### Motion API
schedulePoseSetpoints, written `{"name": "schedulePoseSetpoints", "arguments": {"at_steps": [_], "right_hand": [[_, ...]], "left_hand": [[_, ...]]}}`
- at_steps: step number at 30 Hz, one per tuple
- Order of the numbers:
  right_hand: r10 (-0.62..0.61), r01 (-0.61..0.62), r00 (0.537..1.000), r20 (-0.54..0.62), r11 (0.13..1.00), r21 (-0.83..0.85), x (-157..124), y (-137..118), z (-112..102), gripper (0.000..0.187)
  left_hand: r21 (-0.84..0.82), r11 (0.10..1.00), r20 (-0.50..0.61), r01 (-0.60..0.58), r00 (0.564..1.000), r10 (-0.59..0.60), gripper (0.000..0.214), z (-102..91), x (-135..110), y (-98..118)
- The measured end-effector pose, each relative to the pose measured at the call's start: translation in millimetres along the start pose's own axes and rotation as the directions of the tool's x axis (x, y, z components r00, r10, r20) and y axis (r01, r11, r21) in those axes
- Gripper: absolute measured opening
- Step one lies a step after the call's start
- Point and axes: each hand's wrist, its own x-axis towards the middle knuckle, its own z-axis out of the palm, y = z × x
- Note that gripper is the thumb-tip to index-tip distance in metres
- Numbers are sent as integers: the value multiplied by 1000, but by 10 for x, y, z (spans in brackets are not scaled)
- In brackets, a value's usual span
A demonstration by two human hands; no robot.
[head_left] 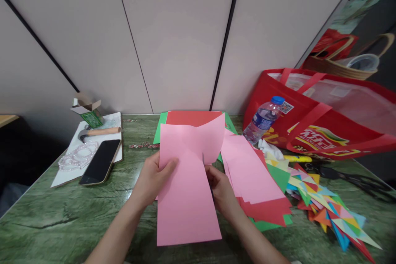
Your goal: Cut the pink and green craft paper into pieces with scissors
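Upright before me is a sheet of pink paper (pixel 187 198), slit from its lower edge upward, with the right part curling away. My left hand (pixel 154 177) grips its left edge, thumb on the front and fingers behind. At the slit, my right hand (pixel 220 187) is closed around scissors (pixel 203 157); only a bit of dark blade shows, and the handles are hidden by fingers and paper. Right of this hand lies a stack of pink sheets (pixel 252 169) on red paper (pixel 269 210). More red paper (pixel 194 117) and green paper (pixel 159 128) lie behind the held sheet.
To the left, a phone (pixel 100 161), beaded strands (pixel 77 156), a hammer-like tool (pixel 102 131) and a small green box (pixel 89 113) rest on a white board (pixel 66 173). Rightward are a water bottle (pixel 262 119), red bag (pixel 278 90), folded paper pieces (pixel 334 210) and black scissors (pixel 352 179).
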Motion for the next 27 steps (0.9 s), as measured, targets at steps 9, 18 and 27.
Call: {"name": "schedulePoseSetpoints", "arguments": {"at_steps": [9,18,27], "right_hand": [[-12,13,999,51,1000,-16,9,49,-25,28],[-4,5,1000,16,998,-62,12,28,-8,22],[8,-7,1000,6,996,-87,-2,-23,0,19]], "left_hand": [[-63,998,61,25,998,-22,25,-40,13,-64],[-49,998,57,36,998,-33,27,-44,11,-74],[-33,999,38,20,999,-19,25,-42,-7,-27]]}}
